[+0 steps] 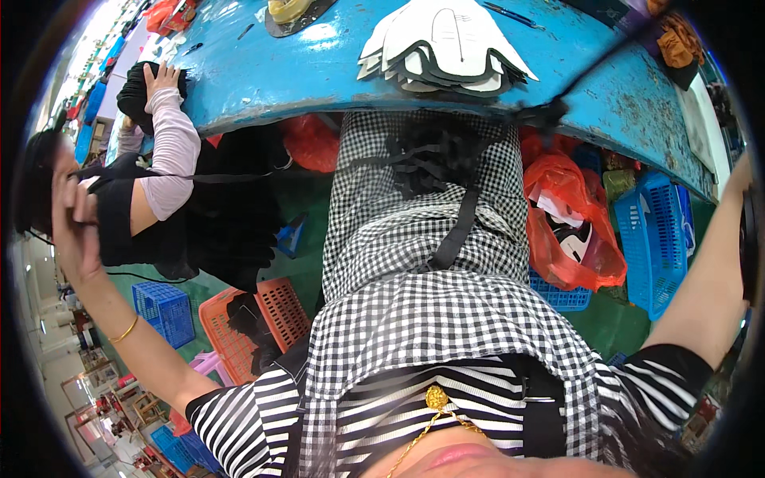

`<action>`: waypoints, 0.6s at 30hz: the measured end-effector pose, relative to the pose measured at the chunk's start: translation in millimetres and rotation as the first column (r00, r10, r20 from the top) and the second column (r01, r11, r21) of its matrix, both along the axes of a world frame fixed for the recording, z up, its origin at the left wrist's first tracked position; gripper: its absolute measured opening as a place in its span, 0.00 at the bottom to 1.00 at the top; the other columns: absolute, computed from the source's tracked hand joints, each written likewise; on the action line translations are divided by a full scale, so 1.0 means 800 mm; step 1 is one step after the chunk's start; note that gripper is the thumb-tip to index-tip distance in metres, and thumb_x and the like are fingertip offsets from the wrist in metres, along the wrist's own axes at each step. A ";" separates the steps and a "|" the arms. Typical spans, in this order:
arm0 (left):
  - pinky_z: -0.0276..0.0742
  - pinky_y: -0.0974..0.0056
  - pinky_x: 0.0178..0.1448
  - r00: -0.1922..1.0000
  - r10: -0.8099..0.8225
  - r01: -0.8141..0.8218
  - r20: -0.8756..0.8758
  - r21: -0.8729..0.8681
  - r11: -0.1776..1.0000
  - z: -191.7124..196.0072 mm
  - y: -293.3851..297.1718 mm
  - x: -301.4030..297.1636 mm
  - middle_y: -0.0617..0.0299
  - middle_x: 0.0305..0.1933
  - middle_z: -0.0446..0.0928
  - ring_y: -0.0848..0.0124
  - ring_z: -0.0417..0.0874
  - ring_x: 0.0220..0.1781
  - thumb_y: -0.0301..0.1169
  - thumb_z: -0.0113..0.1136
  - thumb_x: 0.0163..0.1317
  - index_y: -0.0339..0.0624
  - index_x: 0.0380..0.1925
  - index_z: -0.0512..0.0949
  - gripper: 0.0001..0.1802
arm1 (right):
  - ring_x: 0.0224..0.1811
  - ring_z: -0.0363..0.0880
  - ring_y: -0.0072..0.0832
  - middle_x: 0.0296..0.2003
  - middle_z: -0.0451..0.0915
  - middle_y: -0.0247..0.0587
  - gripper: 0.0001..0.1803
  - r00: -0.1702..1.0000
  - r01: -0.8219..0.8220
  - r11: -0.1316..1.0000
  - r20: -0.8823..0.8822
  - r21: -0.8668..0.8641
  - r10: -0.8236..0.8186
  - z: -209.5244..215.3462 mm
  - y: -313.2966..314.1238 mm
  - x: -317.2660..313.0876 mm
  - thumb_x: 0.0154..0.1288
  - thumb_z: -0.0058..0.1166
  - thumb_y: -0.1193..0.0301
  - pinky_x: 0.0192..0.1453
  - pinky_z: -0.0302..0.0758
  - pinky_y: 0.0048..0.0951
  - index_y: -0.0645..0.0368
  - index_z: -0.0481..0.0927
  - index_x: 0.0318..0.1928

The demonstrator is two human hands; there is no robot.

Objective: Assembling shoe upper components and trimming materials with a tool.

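Note:
My left hand (76, 211) is stretched far out to the left, slightly blurred, its fingers curled round a black fabric strap (239, 177). From there the strap runs across to a tangled heap of black straps (434, 155) on my checked apron. One strap end (456, 231) hangs down over my lap. Another black length with a blurred knot (550, 113) slants from the heap toward the upper right. My right forearm (705, 267) reaches to the right rim, where the picture cuts off the hand. White, black-edged cut pieces (446, 44) lie stacked on the blue table (295, 84).
At left, a co-worker's hand (162, 80) rests on a black stack (131, 95). Below the table are a red plastic bag (610, 259), a tall blue basket (649, 239), an orange crate (227, 331) and a blue crate (165, 311). A pen (510, 14) lies beside the white pieces.

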State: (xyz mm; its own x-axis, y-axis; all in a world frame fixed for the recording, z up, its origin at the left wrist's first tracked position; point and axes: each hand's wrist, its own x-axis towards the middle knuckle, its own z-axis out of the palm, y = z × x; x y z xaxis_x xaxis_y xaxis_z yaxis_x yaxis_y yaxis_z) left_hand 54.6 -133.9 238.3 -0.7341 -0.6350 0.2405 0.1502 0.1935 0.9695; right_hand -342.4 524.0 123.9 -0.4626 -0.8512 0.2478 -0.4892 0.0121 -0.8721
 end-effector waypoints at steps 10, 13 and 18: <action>0.70 0.75 0.26 0.528 -0.694 0.770 0.489 0.070 0.635 -0.142 0.203 -0.167 0.64 0.21 0.76 0.80 0.76 0.21 0.24 0.52 0.70 0.35 0.44 0.75 0.07 | 0.34 0.83 0.21 0.33 0.83 0.36 0.16 0.967 0.214 0.963 -0.178 0.166 -0.184 0.089 0.160 0.031 0.75 0.44 0.60 0.42 0.80 0.25 0.60 0.78 0.46; 0.78 0.67 0.32 0.255 -0.706 0.953 0.661 -0.046 0.301 -0.165 0.263 -0.186 0.57 0.25 0.82 0.71 0.83 0.24 0.28 0.60 0.66 0.36 0.54 0.74 0.17 | 0.34 0.83 0.21 0.33 0.83 0.37 0.16 0.951 0.258 0.945 -0.227 0.202 -0.211 0.114 0.094 0.052 0.75 0.45 0.60 0.42 0.80 0.25 0.60 0.78 0.47; 0.73 0.54 0.61 0.724 -0.584 0.581 0.368 -0.782 0.227 -0.180 0.335 -0.227 0.46 0.57 0.77 0.52 0.79 0.57 0.42 0.69 0.57 0.41 0.68 0.65 0.41 | 0.34 0.83 0.21 0.33 0.83 0.37 0.16 0.948 0.267 0.935 -0.236 0.235 -0.212 0.114 -0.023 0.101 0.75 0.45 0.60 0.42 0.80 0.25 0.59 0.77 0.47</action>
State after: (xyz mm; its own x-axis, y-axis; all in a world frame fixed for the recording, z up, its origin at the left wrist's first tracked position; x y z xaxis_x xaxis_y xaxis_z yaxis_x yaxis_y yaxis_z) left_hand -126.9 134.4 94.1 -0.8104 0.4720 0.3471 0.5826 0.7121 0.3918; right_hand -261.7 505.7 215.0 -0.6239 -0.7683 0.1432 -0.6098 0.3640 -0.7040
